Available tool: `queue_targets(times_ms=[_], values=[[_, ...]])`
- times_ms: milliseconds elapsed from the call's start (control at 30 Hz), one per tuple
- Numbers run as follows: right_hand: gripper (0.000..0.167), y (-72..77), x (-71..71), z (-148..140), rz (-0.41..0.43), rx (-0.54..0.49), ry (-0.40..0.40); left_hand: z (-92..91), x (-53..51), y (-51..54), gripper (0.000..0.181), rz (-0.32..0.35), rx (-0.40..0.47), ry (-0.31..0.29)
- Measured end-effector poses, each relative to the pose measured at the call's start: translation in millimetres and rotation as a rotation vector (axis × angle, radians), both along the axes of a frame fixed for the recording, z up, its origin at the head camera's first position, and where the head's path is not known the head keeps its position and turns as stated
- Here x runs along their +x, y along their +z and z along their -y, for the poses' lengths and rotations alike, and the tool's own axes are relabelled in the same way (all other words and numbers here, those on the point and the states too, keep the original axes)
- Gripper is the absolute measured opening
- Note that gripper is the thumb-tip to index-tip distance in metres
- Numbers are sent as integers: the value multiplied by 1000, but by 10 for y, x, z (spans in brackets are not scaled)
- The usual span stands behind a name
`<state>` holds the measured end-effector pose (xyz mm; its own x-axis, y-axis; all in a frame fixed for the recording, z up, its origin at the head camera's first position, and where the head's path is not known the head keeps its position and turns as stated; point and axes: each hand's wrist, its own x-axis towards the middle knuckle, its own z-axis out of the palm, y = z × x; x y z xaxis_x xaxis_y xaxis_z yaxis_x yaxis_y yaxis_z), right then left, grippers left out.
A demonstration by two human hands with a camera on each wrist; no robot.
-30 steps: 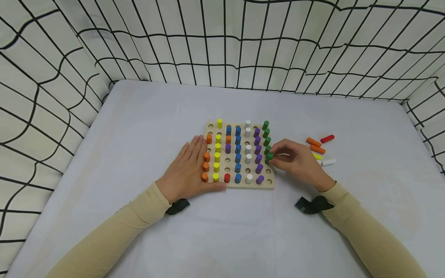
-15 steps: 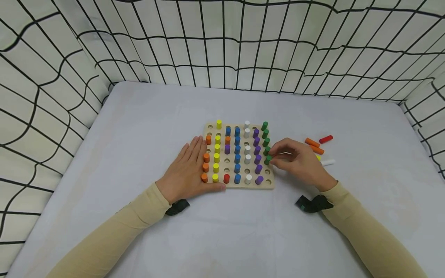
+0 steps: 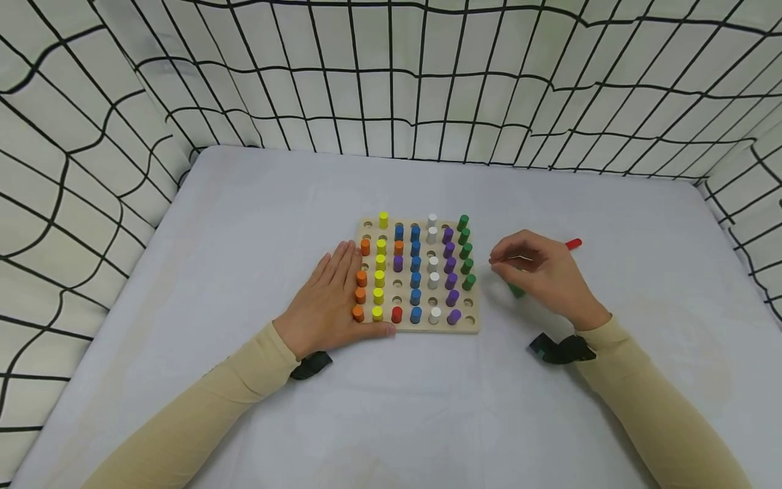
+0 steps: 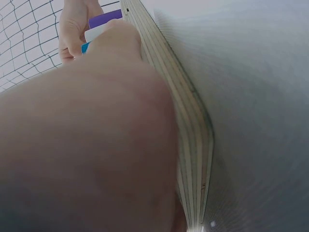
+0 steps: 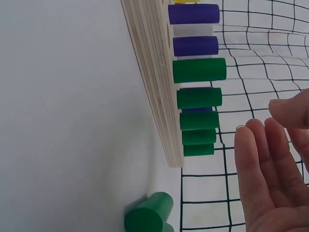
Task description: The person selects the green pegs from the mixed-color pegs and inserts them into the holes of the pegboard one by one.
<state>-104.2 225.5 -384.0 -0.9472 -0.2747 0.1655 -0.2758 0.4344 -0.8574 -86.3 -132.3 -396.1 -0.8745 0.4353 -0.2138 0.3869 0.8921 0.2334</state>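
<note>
A wooden pegboard [image 3: 449, 327] lies on the white table, with rows of coloured pegs standing in it. My left hand [image 3: 326, 299] rests along its left side, fingers straight and thumb along the front edge. In the left wrist view this hand covers much of the board's layered edge [image 4: 188, 125]. Just off the board's right side is my right hand [image 3: 544, 275], fingers slightly bent and holding nothing. Several green pegs [image 5: 199, 71] stand in the right column. Beneath the right hand a loose green peg [image 3: 516, 291] lies on the table; another shows partly behind it in the right wrist view.
A red peg [image 3: 573, 244] lies on the table beyond my right hand, which hides the area below it. Black wire mesh [image 3: 391, 88] in front of white cloth surrounds the table's back and sides. Some board holes [image 3: 470, 320] hold no peg.
My right hand has let go of the green peg at the board's right column and moved right, over the loose pegs. The peg stays standing. My left hand keeps its place.
</note>
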Motion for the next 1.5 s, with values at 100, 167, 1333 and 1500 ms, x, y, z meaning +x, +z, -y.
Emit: queue_targets(times_ms=[100,167,1333,1500], values=[[17,29,-7,-33,-11,5,-24,5,1,-10,133,-3,-1,1],[17,53,-10,-58,-24,21,-43,8,1,-14,134,-5,-1,1],[25,14,92,-378,66,301,-88,-9,-1,-10,133,4,-4,5],[27,-32,91,-381,27,307,-71,-7,-1,-16,133,4,-2,7]])
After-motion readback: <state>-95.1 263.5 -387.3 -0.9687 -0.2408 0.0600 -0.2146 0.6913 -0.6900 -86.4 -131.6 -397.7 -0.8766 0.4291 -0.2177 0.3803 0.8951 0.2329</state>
